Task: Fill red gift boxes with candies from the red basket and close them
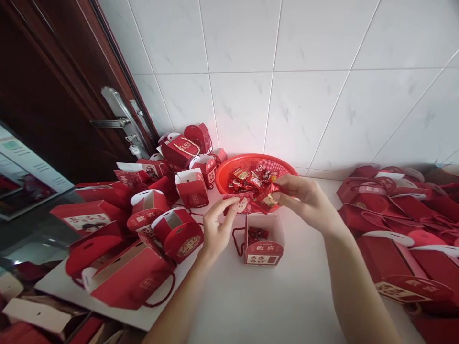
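My left hand (218, 227) pinches a pinkish-red candy packet (243, 204) with a pale round print. Held in the closed fingers of my right hand (304, 200) is a shiny red candy packet (266, 198) with a gold-toned picture. Both packets are over the front rim of a red plastic basket (229, 162), where several wrapped candies (240, 177) lie. Just below my hands stands an open red gift box (263, 251) with a white inside and a cord handle. A small red packet (256, 234) lies inside it.
Several red gift boxes (182, 234), many with open tops, crowd the white table's (251, 306) left side. Flatter red boxes (394, 200) pile up at the right. A tiled wall (244, 110) rises behind, and a dark door (71, 62) with a metal handle is at the left.
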{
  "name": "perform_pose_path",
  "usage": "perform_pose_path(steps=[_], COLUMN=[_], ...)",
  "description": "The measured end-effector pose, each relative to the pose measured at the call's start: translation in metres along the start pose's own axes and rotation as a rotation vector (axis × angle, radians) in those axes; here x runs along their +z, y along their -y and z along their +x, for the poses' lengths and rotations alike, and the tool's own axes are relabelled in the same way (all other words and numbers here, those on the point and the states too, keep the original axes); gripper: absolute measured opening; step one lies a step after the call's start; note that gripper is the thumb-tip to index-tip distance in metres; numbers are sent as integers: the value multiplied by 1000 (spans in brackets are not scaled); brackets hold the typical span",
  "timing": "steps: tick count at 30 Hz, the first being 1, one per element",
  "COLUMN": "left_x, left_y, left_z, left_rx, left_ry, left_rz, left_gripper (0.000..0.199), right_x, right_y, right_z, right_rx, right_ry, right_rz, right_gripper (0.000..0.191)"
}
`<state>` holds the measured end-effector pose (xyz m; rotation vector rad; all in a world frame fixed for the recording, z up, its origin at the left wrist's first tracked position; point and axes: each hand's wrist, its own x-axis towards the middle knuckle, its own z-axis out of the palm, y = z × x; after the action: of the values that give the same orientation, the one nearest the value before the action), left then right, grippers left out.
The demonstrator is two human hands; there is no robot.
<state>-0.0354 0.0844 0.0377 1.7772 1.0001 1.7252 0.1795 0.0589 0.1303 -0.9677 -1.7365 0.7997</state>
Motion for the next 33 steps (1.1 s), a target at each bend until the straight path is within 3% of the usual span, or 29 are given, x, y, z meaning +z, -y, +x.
perform_pose_path(steps=[3,7,10,12,15,17,19,23,26,30,33], left_x=[1,1,0,-1,-2,-2,-1,2,3,-1,-6], left_y=[0,0,-2,-3,-4,-4,-4,-4,-7,-16,-22], left_z=[0,0,1,2,1,-2,-5,-11,-11,-5,-1], left_rx=[1,-10,-17,-24,-33,-43,-69,-143,-133,-128,-222], left_ry=[21,28,17,18,32,48,64,83,117,320,524], left_rz=[13,35,40,40,15,-11,-35,-91,-99,132,216], left_gripper=[17,18,18,18,20,24,31,54,64,39,30], right_x=[-1,12,18,18,14,12,13,20,18,2,-12], right_y=[2,2,1,1,2,3,2,-4,-5,-1,6], right_z=[-5,-7,-6,-6,-6,-6,-4,2,5,1,-6], right_rx=[63,164,159,173,153,114,91,73,59,62,59], right_ry=[180,440,514,416,107,-28,-21,128,57,-105,-90], right_rz=[-240,-459,-551,-590,-518,-413,-302,-64,64,98,-31], right_gripper=[12,26,26,17,11,14,20,18,23,25,20])
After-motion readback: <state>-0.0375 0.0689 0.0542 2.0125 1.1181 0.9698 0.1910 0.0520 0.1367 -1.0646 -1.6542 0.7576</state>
